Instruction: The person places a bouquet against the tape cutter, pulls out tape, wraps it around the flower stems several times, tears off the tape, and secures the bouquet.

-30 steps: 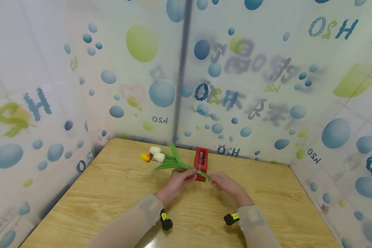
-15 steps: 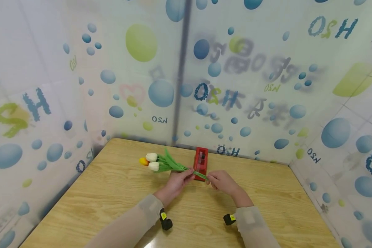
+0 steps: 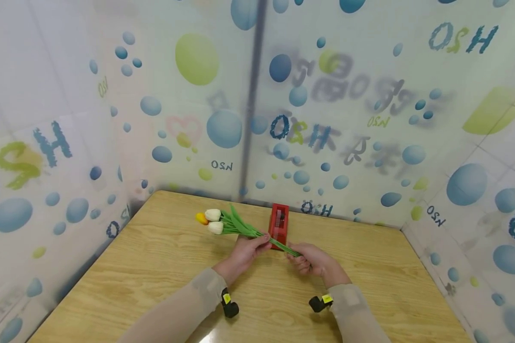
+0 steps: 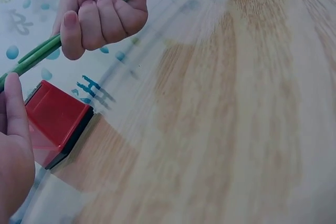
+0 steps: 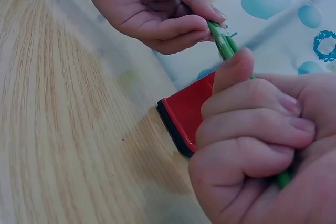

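Tulips [image 3: 239, 225] show blooms [image 3: 211, 217], seemingly three, only in head view

Head view was bright and evenly lit, light diffuse, seemingly through the pale wall [image 3: 189, 176]; blurred dark lettering showed on it between 1 and 2 o'clock. Small blown-out glare spot on the table [image 3: 154, 267] near 6 o'clock, only faint soft shadows under the arms. Wide lens stretched the side walls at 9 and 3 o'clock. Tulips [image 3: 240, 227] read clearly but lacked fine detail. Both wrist views ran dimmer, cooler and muted; left wrist had tabletop grain smeared and washed out toward 3 o'clock. Right wrist showed a soft shadow at the red holder's [image 5: 189, 106] 7 o'clock.
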Demonstrator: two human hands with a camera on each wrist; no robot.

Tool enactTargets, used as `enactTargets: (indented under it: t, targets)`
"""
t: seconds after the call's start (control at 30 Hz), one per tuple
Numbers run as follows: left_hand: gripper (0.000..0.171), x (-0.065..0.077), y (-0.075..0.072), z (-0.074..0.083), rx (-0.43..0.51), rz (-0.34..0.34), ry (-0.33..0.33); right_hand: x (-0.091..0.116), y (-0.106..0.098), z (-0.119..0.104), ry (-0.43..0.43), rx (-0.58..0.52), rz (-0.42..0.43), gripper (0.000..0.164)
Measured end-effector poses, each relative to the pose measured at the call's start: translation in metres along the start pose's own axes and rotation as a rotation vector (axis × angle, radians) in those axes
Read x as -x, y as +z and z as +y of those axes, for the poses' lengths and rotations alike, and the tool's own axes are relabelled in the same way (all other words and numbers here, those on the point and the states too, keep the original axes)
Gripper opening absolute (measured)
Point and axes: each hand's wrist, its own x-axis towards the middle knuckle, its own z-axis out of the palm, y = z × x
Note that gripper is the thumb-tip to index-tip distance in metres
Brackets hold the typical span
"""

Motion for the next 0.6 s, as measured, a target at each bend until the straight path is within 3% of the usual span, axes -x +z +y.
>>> enactTargets:
  t: [0.17, 0.33, 0.43, 0.6]
  targets:
    - [0.016, 0.0018, 0.0015, 0.0011, 0.001, 0.001, 0.007, -0.0002, -0.0009, 0.0002, 0.001, -0.006, -0.001, 0.050]
    - [0.015, 0.0018, 0.0021, 0.0008, 0.024, 0.000, 0.001, 0.0000, -0.0026, -0.0002, -0.044, 0.072, -0.002, 0.046]
    - [0.011, 0.0015, 0.0018, -0.0001, 0.049, -0.004, 0.004, -0.0012, -0.0045, 0.0000, -0.106, 0.204, 0.039, 0.045]
    - [0.010, 0.0007, 0.0008, -0.0017, 0.071, -0.038, 0.017, -0.0056, -0.0062, 0.0009, -0.242, 0.521, 0.143, 0.048]
